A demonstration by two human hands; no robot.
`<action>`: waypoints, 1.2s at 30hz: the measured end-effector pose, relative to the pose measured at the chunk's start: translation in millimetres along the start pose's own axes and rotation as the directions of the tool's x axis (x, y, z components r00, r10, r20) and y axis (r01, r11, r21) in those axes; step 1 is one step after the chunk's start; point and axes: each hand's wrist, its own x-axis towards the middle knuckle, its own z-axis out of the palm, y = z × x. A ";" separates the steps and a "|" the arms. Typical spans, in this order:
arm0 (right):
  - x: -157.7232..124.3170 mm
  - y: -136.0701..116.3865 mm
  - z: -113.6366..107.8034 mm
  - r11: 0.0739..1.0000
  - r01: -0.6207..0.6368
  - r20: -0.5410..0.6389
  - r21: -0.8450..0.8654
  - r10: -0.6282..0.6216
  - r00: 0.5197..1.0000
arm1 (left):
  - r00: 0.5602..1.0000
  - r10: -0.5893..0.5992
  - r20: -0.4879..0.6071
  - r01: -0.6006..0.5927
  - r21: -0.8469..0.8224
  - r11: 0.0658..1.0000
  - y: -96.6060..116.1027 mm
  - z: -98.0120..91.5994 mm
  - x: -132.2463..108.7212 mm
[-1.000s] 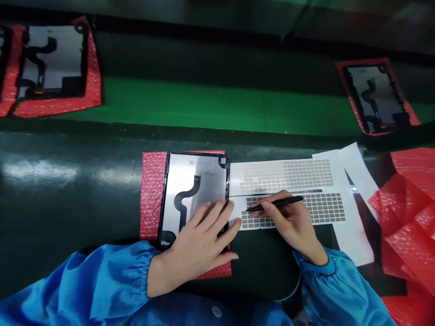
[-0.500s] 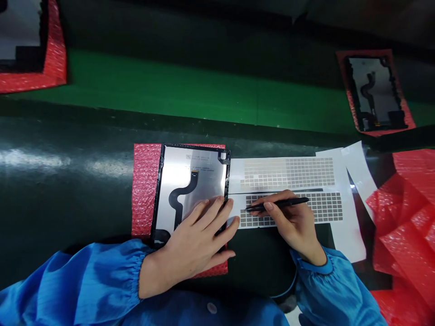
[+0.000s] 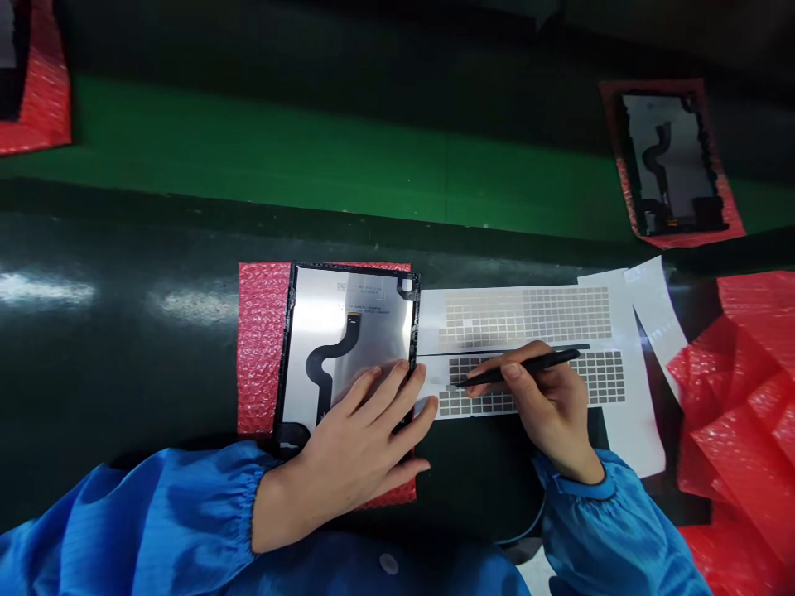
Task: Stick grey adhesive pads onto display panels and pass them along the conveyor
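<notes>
My left hand (image 3: pixel 363 434) lies with fingers spread over the lower right of a display panel (image 3: pixel 385 331), a silvery back in a black frame. A black ribbon cable (image 3: pixel 323 364) curves across it. Under the panel is a red bubble-wrap sheet (image 3: pixel 257 348). In a pinch, my right hand (image 3: pixel 546 406) holds black tweezers (image 3: pixel 527 367), tips pointing left and resting at a sheet of small grey stickers (image 3: pixel 602 377). The tips are too small to show whether a sticker is between them. Above it is a paler sticker sheet (image 3: pixel 565 314). My palm hides part of the panel.
Crumpled red bubble wrap (image 3: pixel 739 414) lies at the right, beside white paper (image 3: pixel 639 422). Another panel (image 3: pixel 676 165) rests on red wrap on the green belt (image 3: pixel 279 157) at the far right. More red wrap (image 3: pixel 50 91) with a dark-framed panel is at the far left.
The tweezers' tips have shifted slightly right and their handle tilts up more; my right hand moved a little right. My left hand stays put. The panels on the belt appear further left.
</notes>
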 end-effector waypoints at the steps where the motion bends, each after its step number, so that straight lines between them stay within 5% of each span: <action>1: 2.2 -2.8 2.4 1.000 0.001 -0.024 0.014 0.000 1.000 | 1.000 -0.002 -0.001 0.002 0.003 1.000 0.7 0.0 0.3; 5: 17.8 -9.7 19.5 1.000 0.010 -0.065 0.005 -0.010 0.998 | 1.000 0.008 -0.018 -0.008 0.011 1.000 2.3 -1.0 0.4; 11: 38.9 -3.7 41.4 0.999 -0.003 0.039 0.054 0.001 0.999 | 0.985 -0.065 -0.157 0.062 -0.020 0.998 -4.0 -6.8 -1.2; 19: 40.0 0.9 39.4 0.995 0.032 0.102 0.096 -0.042 0.994 | 0.987 -0.152 -0.053 0.153 0.020 0.988 -13.2 -9.5 4.6; 36: 40.1 4.5 40.9 0.997 0.041 0.100 0.067 -0.048 0.994 | 0.982 -0.184 -0.045 0.185 0.024 0.982 -11.9 -9.4 8.4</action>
